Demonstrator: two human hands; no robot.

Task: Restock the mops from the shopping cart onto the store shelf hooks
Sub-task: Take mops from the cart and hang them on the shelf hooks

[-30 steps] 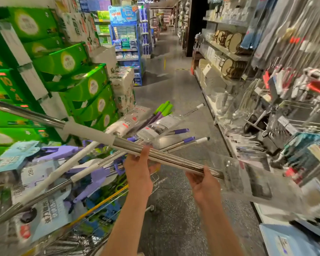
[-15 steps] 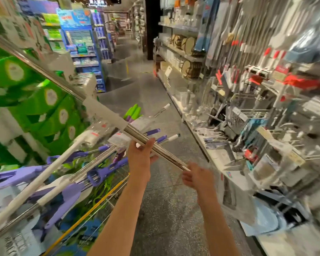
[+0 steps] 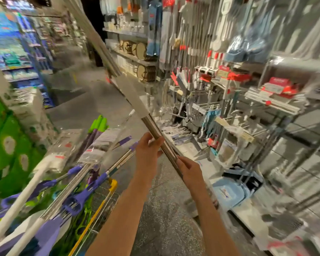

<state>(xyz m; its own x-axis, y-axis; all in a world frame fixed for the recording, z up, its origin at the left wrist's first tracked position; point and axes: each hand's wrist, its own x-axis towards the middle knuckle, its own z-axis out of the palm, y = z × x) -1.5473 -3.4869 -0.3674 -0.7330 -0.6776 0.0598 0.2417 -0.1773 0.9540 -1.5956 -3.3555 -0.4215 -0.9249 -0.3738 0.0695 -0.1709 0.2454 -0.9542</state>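
- Mop pole: steel, with a white sleeve; long axis runs diagonally, upper end pointing up-left toward the top edge, lower end down-right.
- Left hand: fingers curled round the pole at mid-length.
- Right hand: grips the pole lower down — the lower end is hidden behind it.
- Shopping cart: lower left, holding more mops.
- Store shelf: right side, heavily blurred — hooks hard to make out.
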